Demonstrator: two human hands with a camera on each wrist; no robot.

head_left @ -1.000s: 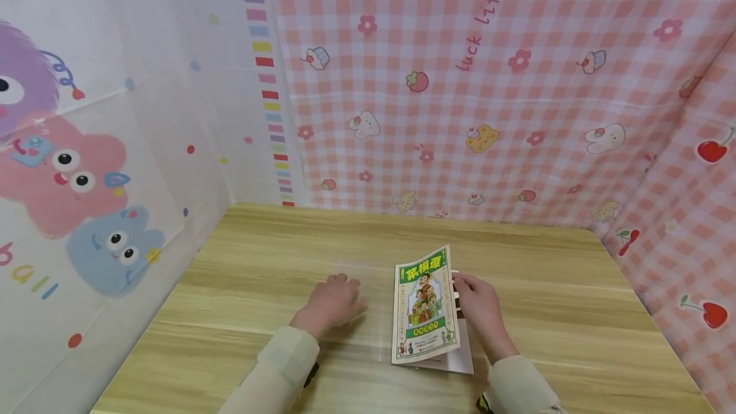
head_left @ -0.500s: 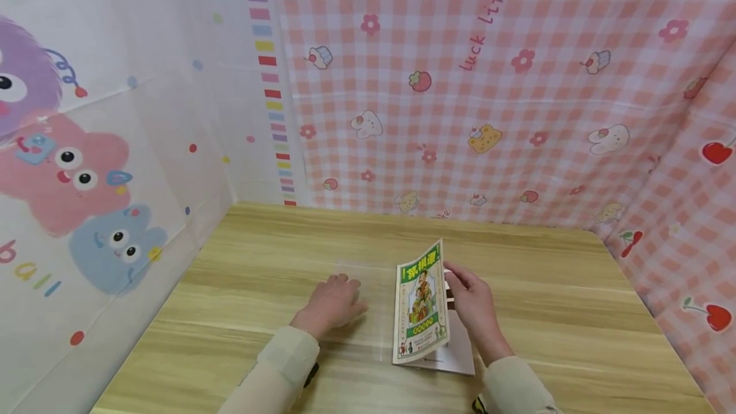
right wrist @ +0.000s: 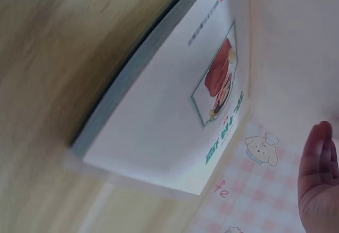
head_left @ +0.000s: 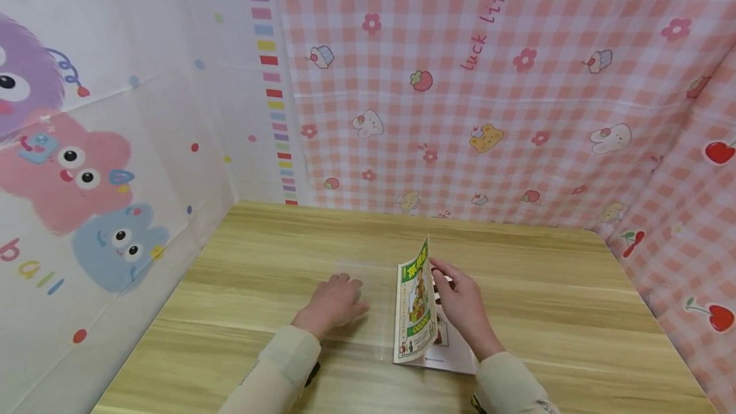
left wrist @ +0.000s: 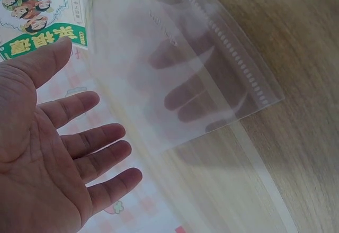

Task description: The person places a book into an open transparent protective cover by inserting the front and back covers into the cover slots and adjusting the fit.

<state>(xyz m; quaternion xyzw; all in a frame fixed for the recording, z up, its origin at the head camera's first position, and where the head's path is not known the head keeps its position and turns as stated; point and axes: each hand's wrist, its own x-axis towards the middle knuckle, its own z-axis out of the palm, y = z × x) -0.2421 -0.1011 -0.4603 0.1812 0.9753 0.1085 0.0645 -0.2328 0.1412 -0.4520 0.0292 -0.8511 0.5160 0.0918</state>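
Note:
A book [head_left: 454, 350] lies on the table with its illustrated green-and-cream front cover [head_left: 415, 312] lifted and standing steeply. Beneath it, the white first page [right wrist: 159, 122] shows a small picture and green characters. My right hand [head_left: 468, 308] is at the cover's raised edge, its fingers extended against the inner side; in the right wrist view only part of this hand [right wrist: 320, 185] shows. A clear plastic sheet [head_left: 376, 337] spreads left from the book. Over it my left hand [head_left: 333, 302] lies with fingers spread and holding nothing. Its palm [left wrist: 47, 164] faces the left wrist view beside the plastic's perforated edge.
The wood-grain table [head_left: 247, 248] extends around the book and both hands. A pink checked cloth [head_left: 448, 114] hangs behind it, and a white cartoon-print cloth [head_left: 172, 120] hangs along the left side.
My right hand has moved left, swinging the front cover upward and over toward the left. More of the first page is exposed. The left hand has stayed put.

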